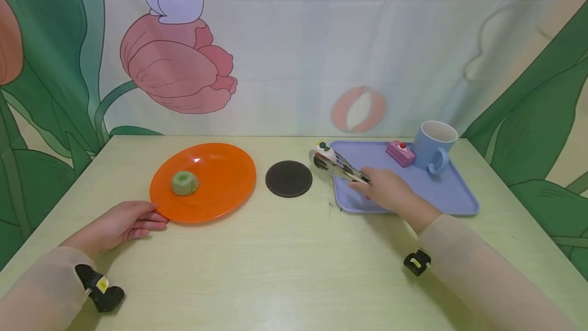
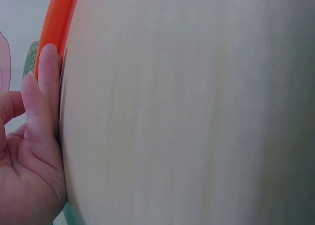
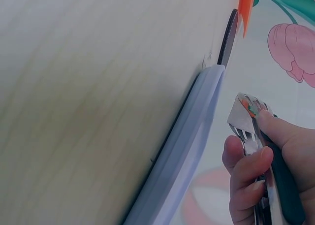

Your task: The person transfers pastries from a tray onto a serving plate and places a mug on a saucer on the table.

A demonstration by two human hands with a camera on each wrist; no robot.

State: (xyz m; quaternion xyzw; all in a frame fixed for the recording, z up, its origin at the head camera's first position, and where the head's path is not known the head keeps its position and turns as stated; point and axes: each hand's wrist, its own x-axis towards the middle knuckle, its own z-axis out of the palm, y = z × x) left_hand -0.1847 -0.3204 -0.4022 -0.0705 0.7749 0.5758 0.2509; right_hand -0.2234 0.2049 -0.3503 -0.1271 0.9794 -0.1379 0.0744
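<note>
My right hand (image 1: pixel 386 188) grips metal tongs (image 1: pixel 342 170) with a dark green handle (image 3: pixel 283 180), seen in the right wrist view. Between the tongs' ends is a small white toy cake (image 1: pixel 326 152) with green and orange bits on top, above the left edge of the blue tray (image 1: pixel 432 198). At the near-left rim of an orange plate (image 1: pixel 225 188), my left hand (image 1: pixel 121 226) touches with its fingertips; its fingers (image 2: pixel 48 82) look fairly straight in the left wrist view. A green ring-shaped toy cake (image 1: pixel 185 183) sits on the plate.
A pink cake slice (image 1: pixel 400 153) with a red topping and a blue mug (image 1: pixel 432 144) stand at the tray's back right. A small red bit (image 1: pixel 367 197) shows beneath my right hand. Between plate and tray lies a round black coaster (image 1: pixel 289 179). A printed curtain (image 1: pixel 285 55) hangs behind the table.
</note>
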